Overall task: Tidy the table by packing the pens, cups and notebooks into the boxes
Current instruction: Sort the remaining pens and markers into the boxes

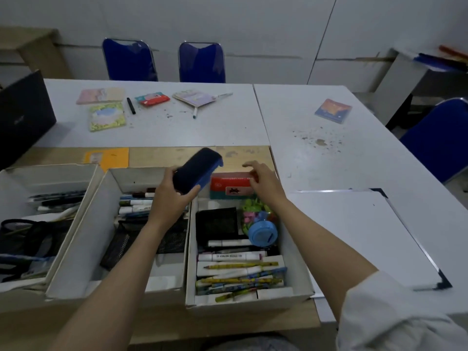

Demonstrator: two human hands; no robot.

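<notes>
My left hand (174, 196) grips a dark blue board eraser (196, 169), lifted above the gap between the middle box (83, 239) and the right box (295, 252). My right hand (263, 181) rests its fingers on a red and teal packet (231, 190) standing at the far end of the right box. That box holds pens, pencils, a black mesh cup (217, 225) and a blue-lidded jar (262, 233). The middle box holds markers and a mesh holder. Several notebooks (106, 116) and two pens (131, 105) lie on the far table.
A left box (38, 173) holds pens and dark mesh items. A whiteboard (364, 236) lies to the right of the boxes. A laptop (22, 115) stands at far left, another notebook (333, 110) at far right, an orange card (111, 158) behind the boxes, and blue chairs (202, 63) beyond.
</notes>
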